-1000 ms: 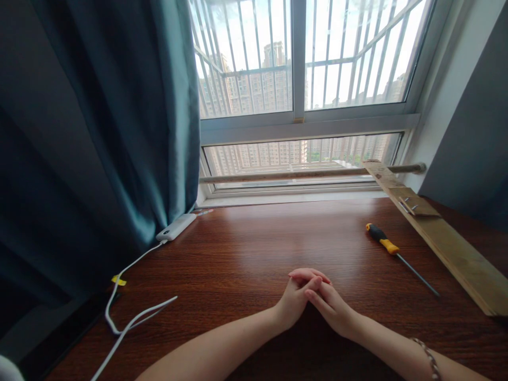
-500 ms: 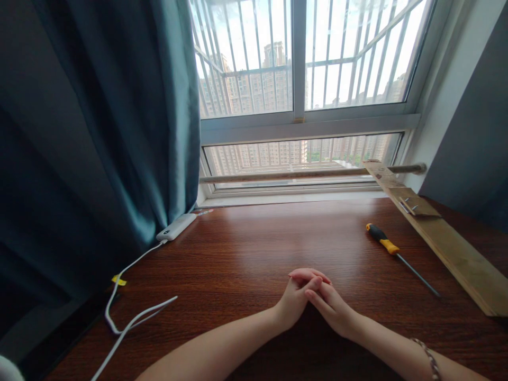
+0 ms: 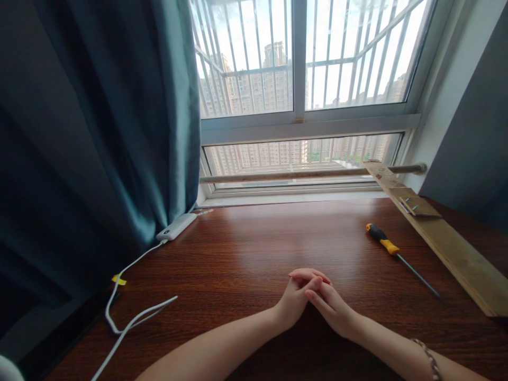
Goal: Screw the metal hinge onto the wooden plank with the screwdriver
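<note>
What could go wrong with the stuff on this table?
The thin metal pieces that seem to stick up from the wooden board might scratch someone reaching over them. The screwdriver, lying loose beside the board, might roll if bumped. And the left forearm could catch the white cable and tug the white device it's plugged into.

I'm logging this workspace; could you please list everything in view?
screwdriver: 1, black-yellow, right
board: 1, tan, far right
slab: 1, tan, on board
fasteners: at least 2, silver, at slab
table: 1, brown, below hands
device: 1, white, by curtain
cable: 1, white, left
tag: 1, yellow, by cable
corner object: 1, white, bottom left
curtain: 1, blue, left
window: 1, grey, back
bars: many, grey, outside
buildings: several, beige, outside
pole: 1, brownish, before window
bracelet: 1, brown-white, right arm
left hand: 1, bare, clasped with right hand
</note>
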Action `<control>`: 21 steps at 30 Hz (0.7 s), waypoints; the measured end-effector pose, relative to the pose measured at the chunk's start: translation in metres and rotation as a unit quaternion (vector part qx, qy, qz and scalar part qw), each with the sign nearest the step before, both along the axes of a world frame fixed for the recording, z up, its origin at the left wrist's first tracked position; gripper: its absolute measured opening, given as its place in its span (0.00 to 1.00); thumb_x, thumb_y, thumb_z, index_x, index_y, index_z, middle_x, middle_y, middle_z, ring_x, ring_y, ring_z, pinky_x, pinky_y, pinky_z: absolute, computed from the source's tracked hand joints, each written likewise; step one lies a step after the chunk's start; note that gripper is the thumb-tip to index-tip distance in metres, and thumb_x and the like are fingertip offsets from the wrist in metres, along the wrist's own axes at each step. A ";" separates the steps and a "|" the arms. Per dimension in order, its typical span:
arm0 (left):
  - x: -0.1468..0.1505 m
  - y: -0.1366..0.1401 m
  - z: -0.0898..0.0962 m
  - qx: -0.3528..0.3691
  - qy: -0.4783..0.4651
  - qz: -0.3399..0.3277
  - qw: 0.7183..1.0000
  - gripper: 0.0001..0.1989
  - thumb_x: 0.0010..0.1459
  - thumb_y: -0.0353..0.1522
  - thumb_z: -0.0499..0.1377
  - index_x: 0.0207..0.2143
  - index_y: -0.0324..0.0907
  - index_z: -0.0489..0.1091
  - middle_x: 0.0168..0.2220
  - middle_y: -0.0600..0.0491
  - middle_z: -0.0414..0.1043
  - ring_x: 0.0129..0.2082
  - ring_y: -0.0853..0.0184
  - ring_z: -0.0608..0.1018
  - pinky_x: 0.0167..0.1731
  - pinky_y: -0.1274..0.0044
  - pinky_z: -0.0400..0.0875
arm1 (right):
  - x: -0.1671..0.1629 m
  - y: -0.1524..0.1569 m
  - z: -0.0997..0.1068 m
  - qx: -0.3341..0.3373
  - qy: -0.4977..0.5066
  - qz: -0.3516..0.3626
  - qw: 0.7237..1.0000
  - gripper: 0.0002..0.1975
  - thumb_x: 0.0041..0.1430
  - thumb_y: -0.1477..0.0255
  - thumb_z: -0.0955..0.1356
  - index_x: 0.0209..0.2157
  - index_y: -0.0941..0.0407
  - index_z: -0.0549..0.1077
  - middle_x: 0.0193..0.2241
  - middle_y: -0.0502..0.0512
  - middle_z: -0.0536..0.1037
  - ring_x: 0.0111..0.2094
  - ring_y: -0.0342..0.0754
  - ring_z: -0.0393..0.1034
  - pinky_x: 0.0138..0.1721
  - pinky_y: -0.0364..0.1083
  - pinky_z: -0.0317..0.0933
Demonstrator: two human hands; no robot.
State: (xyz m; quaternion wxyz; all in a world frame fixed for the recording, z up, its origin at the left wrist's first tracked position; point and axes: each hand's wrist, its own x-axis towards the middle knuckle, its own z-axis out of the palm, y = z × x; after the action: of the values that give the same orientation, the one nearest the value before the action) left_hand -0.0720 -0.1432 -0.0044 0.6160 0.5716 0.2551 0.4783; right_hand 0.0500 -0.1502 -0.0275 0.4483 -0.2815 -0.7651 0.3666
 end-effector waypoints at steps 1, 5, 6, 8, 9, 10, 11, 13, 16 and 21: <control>0.000 0.000 0.000 0.000 -0.001 0.001 1.000 0.20 0.53 0.45 0.58 0.24 0.37 0.75 0.31 0.46 0.73 0.36 0.60 0.74 0.42 0.69 0.67 | 0.000 0.000 0.000 0.000 0.001 0.002 1.000 0.15 0.65 0.66 0.59 0.51 0.53 0.67 0.50 0.59 0.71 0.54 0.49 0.63 0.56 0.50 0.58; 0.000 0.001 -0.002 0.001 -0.003 0.002 1.000 0.19 0.53 0.45 0.58 0.24 0.37 0.74 0.31 0.46 0.73 0.35 0.61 0.74 0.41 0.69 0.67 | 0.000 0.000 0.000 -0.001 0.003 0.002 1.000 0.16 0.66 0.66 0.59 0.52 0.53 0.67 0.50 0.59 0.71 0.54 0.49 0.63 0.56 0.50 0.58; 0.000 0.001 -0.002 0.001 -0.002 0.000 1.000 0.19 0.53 0.45 0.58 0.25 0.37 0.74 0.31 0.47 0.73 0.35 0.61 0.74 0.41 0.69 0.67 | -0.001 0.000 0.000 -0.002 0.004 0.000 1.000 0.16 0.65 0.66 0.60 0.51 0.54 0.67 0.50 0.59 0.71 0.54 0.49 0.63 0.56 0.50 0.58; 0.000 0.002 -0.003 0.006 -0.004 -0.004 1.000 0.18 0.54 0.44 0.58 0.25 0.37 0.74 0.31 0.47 0.73 0.34 0.62 0.74 0.40 0.69 0.68 | -0.001 -0.001 0.000 -0.003 0.008 -0.004 1.000 0.16 0.65 0.65 0.60 0.51 0.54 0.67 0.49 0.59 0.72 0.53 0.50 0.64 0.55 0.50 0.59; 0.000 0.002 -0.003 0.009 -0.004 -0.005 1.000 0.18 0.54 0.44 0.58 0.25 0.37 0.74 0.31 0.47 0.73 0.34 0.62 0.74 0.40 0.69 0.68 | -0.001 -0.001 0.000 -0.004 0.010 -0.005 1.000 0.16 0.65 0.65 0.60 0.50 0.54 0.68 0.49 0.59 0.72 0.53 0.50 0.64 0.55 0.50 0.59; 0.000 0.002 -0.003 0.011 -0.004 -0.005 1.000 0.18 0.54 0.43 0.58 0.25 0.37 0.74 0.31 0.47 0.73 0.34 0.62 0.74 0.40 0.69 0.67 | -0.002 -0.001 0.000 -0.003 0.012 -0.005 1.000 0.15 0.65 0.65 0.60 0.50 0.54 0.68 0.48 0.59 0.73 0.53 0.50 0.65 0.55 0.49 0.59; 0.000 0.002 -0.003 0.012 -0.005 -0.005 1.000 0.18 0.54 0.43 0.58 0.25 0.37 0.74 0.31 0.47 0.73 0.34 0.62 0.74 0.41 0.69 0.67 | -0.002 -0.001 0.000 -0.004 0.012 -0.004 1.000 0.15 0.65 0.65 0.60 0.50 0.54 0.68 0.48 0.59 0.73 0.53 0.50 0.65 0.55 0.49 0.59; 0.000 0.002 -0.004 0.013 -0.008 -0.002 1.000 0.17 0.54 0.42 0.58 0.25 0.37 0.74 0.31 0.47 0.73 0.35 0.62 0.74 0.41 0.69 0.67 | -0.002 -0.001 0.000 -0.004 0.012 -0.002 1.000 0.15 0.65 0.65 0.60 0.50 0.54 0.68 0.49 0.59 0.72 0.53 0.49 0.64 0.55 0.49 0.59; 0.001 0.002 -0.005 0.009 -0.014 -0.002 1.000 0.17 0.54 0.42 0.58 0.24 0.37 0.74 0.31 0.47 0.73 0.35 0.62 0.74 0.42 0.69 0.67 | -0.001 -0.001 0.000 -0.005 0.014 0.001 1.000 0.15 0.65 0.66 0.60 0.51 0.53 0.67 0.49 0.58 0.72 0.53 0.48 0.64 0.55 0.48 0.59; 0.000 0.003 -0.007 -0.001 -0.007 -0.007 1.000 0.16 0.55 0.41 0.58 0.27 0.37 0.75 0.32 0.46 0.73 0.36 0.61 0.74 0.43 0.68 0.67 | -0.001 -0.002 0.001 -0.007 0.019 0.001 1.000 0.14 0.65 0.67 0.60 0.51 0.52 0.67 0.49 0.57 0.72 0.53 0.47 0.64 0.55 0.47 0.59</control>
State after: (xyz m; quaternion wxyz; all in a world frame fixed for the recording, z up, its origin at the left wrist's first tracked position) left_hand -0.0717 -0.1402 -0.0109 0.6220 0.5693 0.2469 0.4776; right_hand 0.0488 -0.1518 -0.0266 0.4606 -0.2763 -0.7542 0.3778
